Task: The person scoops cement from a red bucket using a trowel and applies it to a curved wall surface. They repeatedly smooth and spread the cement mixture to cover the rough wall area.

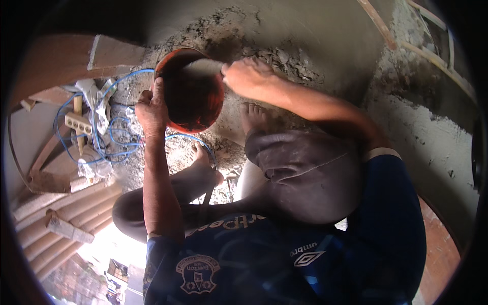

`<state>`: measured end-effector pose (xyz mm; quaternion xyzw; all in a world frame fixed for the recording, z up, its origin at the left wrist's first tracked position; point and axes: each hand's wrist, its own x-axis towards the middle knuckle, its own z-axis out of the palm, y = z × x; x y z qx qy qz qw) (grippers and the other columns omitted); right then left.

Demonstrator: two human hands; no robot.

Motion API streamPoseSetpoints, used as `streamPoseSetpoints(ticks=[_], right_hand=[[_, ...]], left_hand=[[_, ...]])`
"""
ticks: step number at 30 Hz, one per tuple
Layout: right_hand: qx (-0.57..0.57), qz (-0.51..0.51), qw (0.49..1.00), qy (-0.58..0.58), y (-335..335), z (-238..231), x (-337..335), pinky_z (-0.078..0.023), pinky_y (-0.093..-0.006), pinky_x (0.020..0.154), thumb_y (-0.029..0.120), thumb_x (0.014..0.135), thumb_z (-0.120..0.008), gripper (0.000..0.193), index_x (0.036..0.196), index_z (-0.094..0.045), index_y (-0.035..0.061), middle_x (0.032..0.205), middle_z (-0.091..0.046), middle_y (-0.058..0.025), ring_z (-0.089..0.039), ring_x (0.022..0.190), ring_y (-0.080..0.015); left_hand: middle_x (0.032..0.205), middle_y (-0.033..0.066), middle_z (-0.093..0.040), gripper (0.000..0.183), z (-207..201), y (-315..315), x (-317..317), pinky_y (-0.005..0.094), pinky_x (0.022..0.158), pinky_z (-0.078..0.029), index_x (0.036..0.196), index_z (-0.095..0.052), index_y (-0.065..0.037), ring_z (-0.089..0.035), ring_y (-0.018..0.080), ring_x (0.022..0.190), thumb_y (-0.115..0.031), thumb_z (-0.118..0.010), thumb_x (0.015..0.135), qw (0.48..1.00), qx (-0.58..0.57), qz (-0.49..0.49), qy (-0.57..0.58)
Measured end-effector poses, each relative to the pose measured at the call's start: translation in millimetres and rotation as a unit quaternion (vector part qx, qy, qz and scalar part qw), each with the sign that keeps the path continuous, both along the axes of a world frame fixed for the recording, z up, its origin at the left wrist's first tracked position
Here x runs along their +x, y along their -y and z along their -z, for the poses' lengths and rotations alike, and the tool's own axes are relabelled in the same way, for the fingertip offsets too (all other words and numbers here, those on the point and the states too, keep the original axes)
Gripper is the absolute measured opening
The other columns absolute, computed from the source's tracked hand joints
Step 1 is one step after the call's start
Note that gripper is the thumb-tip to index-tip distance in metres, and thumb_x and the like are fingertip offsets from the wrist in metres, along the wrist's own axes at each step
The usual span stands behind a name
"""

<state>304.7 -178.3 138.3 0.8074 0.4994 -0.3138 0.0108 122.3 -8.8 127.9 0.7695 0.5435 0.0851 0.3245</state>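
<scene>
Head view: a person squats barefoot on rough, mortar-strewn ground, seen from above, both forearms reaching forward.
Left hand [150, 109]: closed on the near-left rim of the bowl [190, 91], thumb over the edge; the grip seems meant to steady the bowl.
Right hand [247, 76]: wrapped tight around a pale handle [203, 66] that runs into the bowl from its far-right side; the tool's working end is hidden inside.
Bowl: round, reddish-orange, dark inside, held between the two hands just above the ground; its contents cannot be made out.
Feet: one bare foot [254, 118] below the right hand, another foot [206, 165] below the bowl, both close under the work.
Left of the left hand: a tangle of blue wire [114, 134], a wooden stake [79, 124] and scraps of pale cloth.
Further left and nearer: curved boards and a short wood block [66, 229].
Beyond the hands: crumbled mortar [274, 56] against a grey wall.
In the way: the person's knees and dark shorts crowd the space under the right arm.
</scene>
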Motion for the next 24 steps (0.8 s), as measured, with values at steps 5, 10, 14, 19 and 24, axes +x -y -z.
streamPoseSetpoints(ticks=[5,10,14,19,24], right_hand=[[-0.103,-0.119,0.983,0.096,-21.9,48.8,-29.0,-0.053,-0.0383,0.081,0.013,0.083,-0.056,0.025,0.101,-0.069,0.003,0.108,-0.066,-0.0139,-0.064,0.1,-0.0258],[-0.131,-0.089,0.987,0.011,-17.3,52.0,-31.3,-0.052,-0.0391,0.081,0.008,0.08,-0.057,0.026,0.103,-0.068,0.0017,0.109,-0.065,-0.0153,-0.063,0.102,-0.0298],[-0.128,-0.147,0.981,-0.008,-15.2,44.8,-27.8,-0.052,-0.0381,0.081,0.008,0.077,-0.058,0.028,0.102,-0.067,-0.0006,0.108,-0.065,-0.0173,-0.062,0.103,-0.0297],[-0.146,-0.194,0.964,-0.106,-6.5,68.9,-18.8,-0.053,-0.0384,0.067,0.008,0.075,-0.054,0.024,0.091,-0.066,-0.0058,0.089,-0.066,-0.0201,-0.066,0.078,-0.0279],[-0.143,-0.185,0.949,-0.21,0.4,87.0,-24.1,-0.049,-0.0403,0.053,0.008,0.072,-0.053,0.023,0.085,-0.064,-0.0076,0.074,-0.064,-0.0205,-0.063,0.056,-0.0273]], left_hand=[[0.068,0.0192,-0.063,0.051,8.1,38.1,-0.8,0.0371,0.064,-0.047,0.081,-0.067,0.002,-0.061,0.0249,0.064,-0.049,-0.062,0.084,0.994,0.077,0.078,0.025],[0.058,0.0136,-0.059,0.052,7.5,42.4,1.5,0.0358,0.059,-0.047,0.067,-0.062,0.0,-0.056,0.0207,0.054,-0.05,-0.064,0.083,0.998,0.026,0.012,0.056],[0.054,0.0119,-0.056,0.053,2.4,53.8,-6.5,0.0337,0.056,-0.045,0.062,-0.057,0.0,-0.05,0.0184,0.05,-0.048,-0.065,0.083,0.998,0.037,-0.006,0.059],[0.05,0.0074,-0.049,0.055,14.1,58.0,-16.3,0.0325,0.054,-0.043,0.057,-0.051,0.0,-0.044,0.0144,0.05,-0.045,-0.064,0.085,0.989,0.015,-0.087,0.116],[0.05,0.0051,-0.049,0.053,9.9,53.8,-19.9,0.0312,0.054,-0.041,0.056,-0.051,0.0,-0.043,0.0121,0.051,-0.042,-0.065,0.086,0.986,0.023,-0.098,0.133]])
